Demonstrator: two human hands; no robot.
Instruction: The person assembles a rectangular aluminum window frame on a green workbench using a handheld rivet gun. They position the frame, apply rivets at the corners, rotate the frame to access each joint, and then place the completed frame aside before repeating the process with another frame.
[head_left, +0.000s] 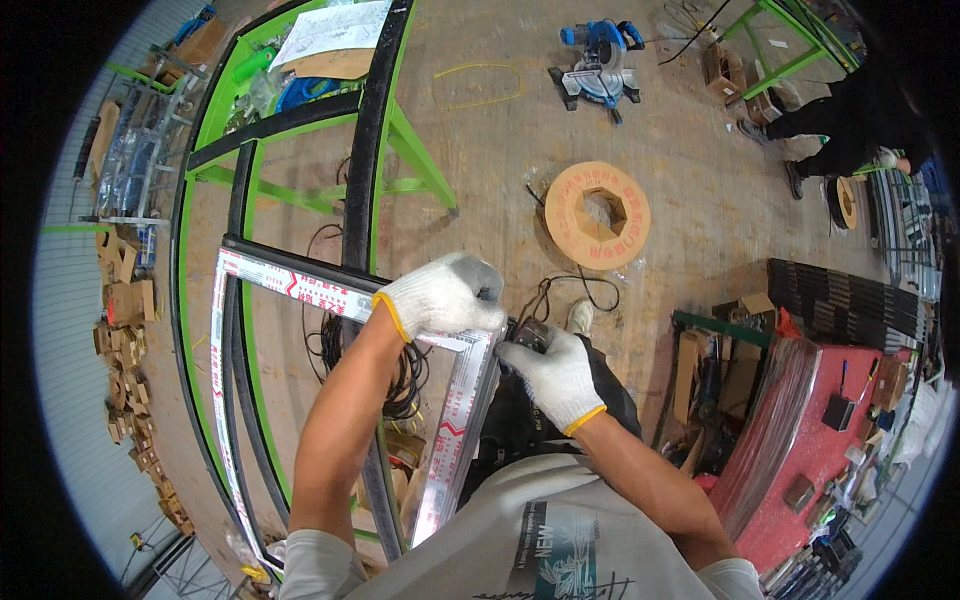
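Observation:
A rectangular aluminium frame (452, 427), covered in printed protective film, lies across a green workbench with black-padded rails (365, 150). My left hand (446, 296), in a white knit glove with a grey-stained patch, is curled over the frame's corner nearest my right side. Its fingertips are hidden. Just outside that same corner, my right hand (559, 375), gloved likewise, grips a small dark object (531, 335), perhaps a tool. Most of that object is covered by the fingers, so its kind is unclear.
A blue mitre saw (600, 71) and a cardboard reel (562, 225) sit on the floor. Black cable (405, 382) hangs coiled under the frame. Papers (330, 34) lie on the bench's far end. A red-topped table (802, 420) stands right; another person (847, 124) stands far right.

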